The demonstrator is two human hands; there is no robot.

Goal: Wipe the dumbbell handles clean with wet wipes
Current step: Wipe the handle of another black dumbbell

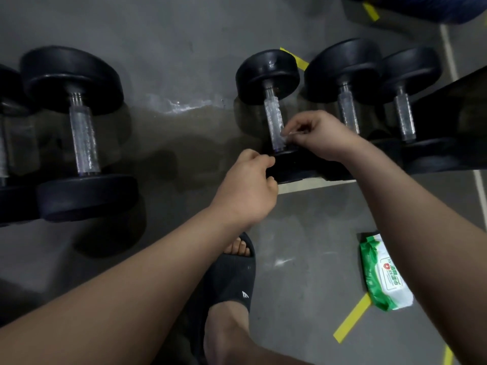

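The grey concrete floor carries several black dumbbells laid side by side, with a damp-looking streak between the two groups. A large dumbbell lies at the left, well apart from a set of three at the right: the worked dumbbell, then a second and a third just beside it. A dark bench or rack edge crosses the right side.

The person crouches over the set of three, one foot in a black slipper planted below the hands. A green and white wet wipe pack lies on the floor near the right forearm, beside yellow tape.

The left hand is curled closed against the near weight head of the worked dumbbell, apparently steadying it. The right hand is pinched narrow on a small white wipe, pressed to the lower part of the knurled handle.

Assessment: wiping of this handle is in progress. It shows a wet sheen, so it is likely partly done. Whether the neighbouring handles have been cleaned cannot be told; they should be treated as outstanding.
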